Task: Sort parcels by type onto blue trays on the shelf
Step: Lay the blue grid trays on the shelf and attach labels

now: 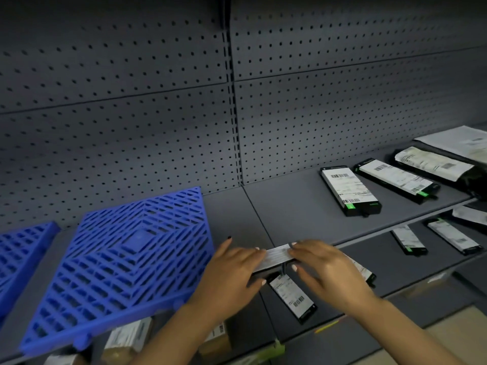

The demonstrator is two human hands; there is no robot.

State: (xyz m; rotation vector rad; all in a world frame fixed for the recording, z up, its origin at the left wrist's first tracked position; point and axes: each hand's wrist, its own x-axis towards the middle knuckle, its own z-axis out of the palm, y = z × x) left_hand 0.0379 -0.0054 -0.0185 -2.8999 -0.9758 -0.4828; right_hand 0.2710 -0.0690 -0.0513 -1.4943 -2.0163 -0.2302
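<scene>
A slim black box parcel with a white label (276, 256) is held edge-up at the shelf's front edge. My left hand (232, 270) grips its left end and my right hand (324, 267) grips its right end. Just left of it a blue slatted tray (126, 259) lies on the grey shelf (290, 206). A second blue tray (21, 248) shows at the far left. Two similar black box parcels (349, 189) (396, 179) lie flat on the shelf to the right.
A black bag parcel (434, 162) and a white mailer (458, 140) lie at the shelf's far right. Lower shelves hold more black box parcels (292, 296) (453, 237) and brown cartons (126, 341). A perforated grey back panel (158, 114) rises behind the shelf.
</scene>
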